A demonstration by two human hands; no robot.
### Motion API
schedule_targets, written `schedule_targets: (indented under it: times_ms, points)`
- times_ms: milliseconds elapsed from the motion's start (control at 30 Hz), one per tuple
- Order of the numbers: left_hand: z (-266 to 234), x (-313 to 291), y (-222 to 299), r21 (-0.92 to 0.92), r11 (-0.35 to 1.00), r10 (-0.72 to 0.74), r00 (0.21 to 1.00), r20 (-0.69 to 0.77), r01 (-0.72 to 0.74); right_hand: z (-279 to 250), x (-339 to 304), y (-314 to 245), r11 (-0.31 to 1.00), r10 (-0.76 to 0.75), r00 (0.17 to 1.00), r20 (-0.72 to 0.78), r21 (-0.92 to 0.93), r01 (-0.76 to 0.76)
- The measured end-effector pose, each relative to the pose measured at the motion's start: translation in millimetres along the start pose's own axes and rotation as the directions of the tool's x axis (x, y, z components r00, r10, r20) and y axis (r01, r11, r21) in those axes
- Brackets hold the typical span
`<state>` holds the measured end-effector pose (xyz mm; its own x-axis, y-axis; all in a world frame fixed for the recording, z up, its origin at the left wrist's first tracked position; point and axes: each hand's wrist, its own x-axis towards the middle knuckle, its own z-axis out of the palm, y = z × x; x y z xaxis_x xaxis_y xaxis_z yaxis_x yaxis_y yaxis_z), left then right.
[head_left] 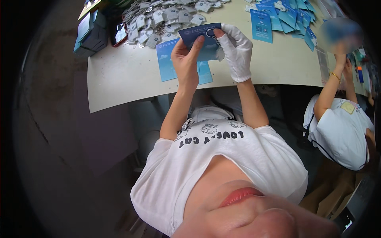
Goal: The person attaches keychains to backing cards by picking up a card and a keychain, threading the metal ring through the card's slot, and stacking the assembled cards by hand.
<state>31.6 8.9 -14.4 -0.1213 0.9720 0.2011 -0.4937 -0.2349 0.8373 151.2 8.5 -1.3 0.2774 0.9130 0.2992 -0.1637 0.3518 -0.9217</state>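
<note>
In front of me, over the near part of the table, my left hand (186, 59) is bare and pinches the left side of a dark blue printed card (208, 47), thumb on its face. My right hand (238, 55) wears a white glove that leaves the thumb tip bare. It grips the card's upper right corner together with a keychain (220, 54), whose metal ring lies against the card and whose small pale pendant hangs on a chain. Beneath the held card, lighter blue cards (166, 65) lie on the table (131, 75), partly covered by my hands.
A large heap of keychains with whitish square tags (170, 16) spreads across the back. To its left are a phone (119, 33) and a blue stack (90, 35). More blue cards (261, 25) lie back right. A co-worker's arm (329, 85) reaches over the table at right.
</note>
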Motion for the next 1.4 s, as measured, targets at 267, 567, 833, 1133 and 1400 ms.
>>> schedule_targets:
  times_ms: [267,567,833,1133,1400]
  points:
    - [12,-11,16,0.029,0.997,0.070,0.998,0.007,-0.070,9,-3,-2,0.993,0.066,0.995,0.080,0.097,-0.073]
    - [-2,-9,20,-0.097,0.995,0.004,0.998,0.058,0.001,15,-7,-10,0.987,0.052,0.992,0.116,0.146,-0.069]
    - [-9,-7,19,-0.100,0.995,-0.005,0.996,0.089,0.014,12,0,-6,0.978,-0.090,0.961,0.261,-0.159,0.134]
    - [-66,2,-1,0.931,-0.337,0.271,0.932,0.241,-0.142,-114,65,1,0.963,-0.027,0.995,0.092,-0.264,0.050]
    - [-87,19,-5,0.943,-0.332,0.067,0.998,-0.001,0.023,-114,141,21,-0.135,-0.466,0.784,0.411,-0.908,0.396]
